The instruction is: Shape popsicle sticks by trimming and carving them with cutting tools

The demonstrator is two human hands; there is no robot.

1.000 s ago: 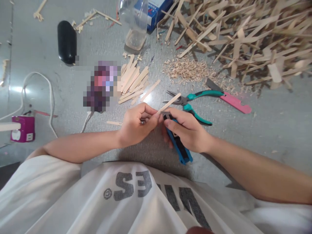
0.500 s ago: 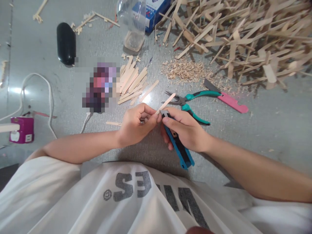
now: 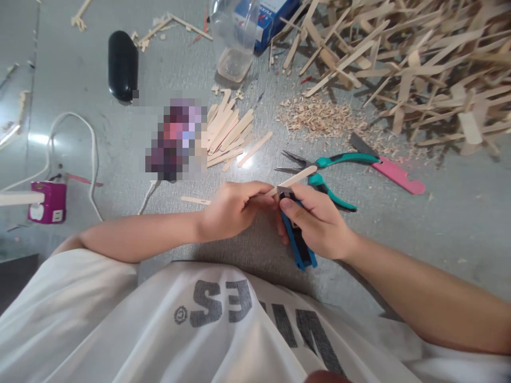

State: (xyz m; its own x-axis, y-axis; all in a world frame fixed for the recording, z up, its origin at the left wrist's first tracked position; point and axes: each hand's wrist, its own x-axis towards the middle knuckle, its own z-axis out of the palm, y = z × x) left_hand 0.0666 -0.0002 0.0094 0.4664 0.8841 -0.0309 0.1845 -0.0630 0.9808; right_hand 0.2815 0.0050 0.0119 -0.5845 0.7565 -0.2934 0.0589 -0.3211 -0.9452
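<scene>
Your left hand (image 3: 235, 210) is pinching the near end of a flat wooden stick (image 3: 299, 178) between its fingers, and the stick slants up and away to the right, above the bench (image 3: 459, 223). Your right hand (image 3: 321, 221) has its fingers wrapped round a blue-and-black hand tool (image 3: 300, 242), the thumb lying along its top near the metal head. That head sits right at the stick, close to your left fingertips; whether it actually bites the wood is hard to make out from here.

Just past your right hand lie the teal-handled pliers (image 3: 343, 158), opened out, with the stick's free end showing in front of their pivot. A pink-handled blade (image 3: 401, 175) lies against the end of their upper handle. Beyond them you have a patch of wood chips (image 3: 319, 116), and further back a large tangled heap of sticks (image 3: 435, 69). Ahead of your left hand is a fanned bundle of sticks (image 3: 229, 130), with a clear plastic container (image 3: 235, 64) behind it.
</scene>
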